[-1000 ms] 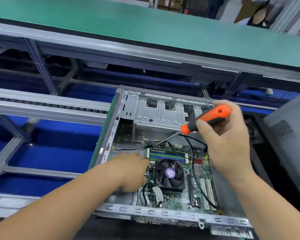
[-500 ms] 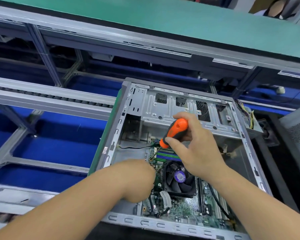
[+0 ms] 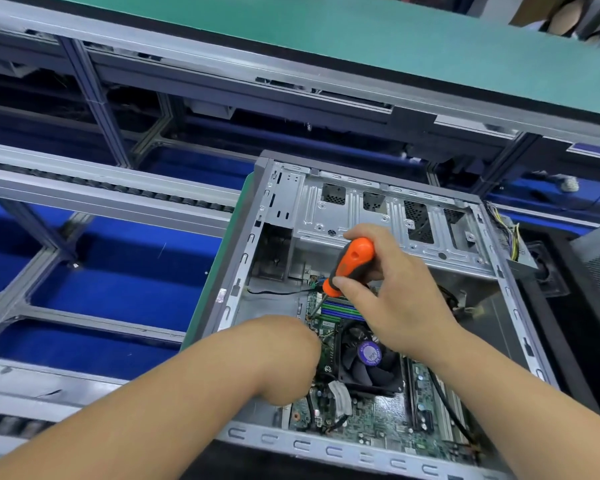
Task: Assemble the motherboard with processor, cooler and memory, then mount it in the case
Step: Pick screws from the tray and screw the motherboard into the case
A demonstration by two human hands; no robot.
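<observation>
**Screw going in at the board's far-left corner**

Green motherboard (image 3: 368,422) with black fan cooler (image 3: 368,358) lies flat in the open grey steel case (image 3: 388,216), near-left of its floor; right hand (image 3: 392,303) curls round the orange-and-black screwdriver (image 3: 350,265), shaft slanting down-left to a corner hole, likely seating a mounting screw; left hand (image 3: 284,355) rests by that corner, fingers hidden, grip cannot be told; drive cage crowds the far side; open floor lies right.

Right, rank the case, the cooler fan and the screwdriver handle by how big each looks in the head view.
1. Case
2. Cooler fan
3. Screwdriver handle, partly covered by the right hand, so its rank below the fan is less sure.
</observation>
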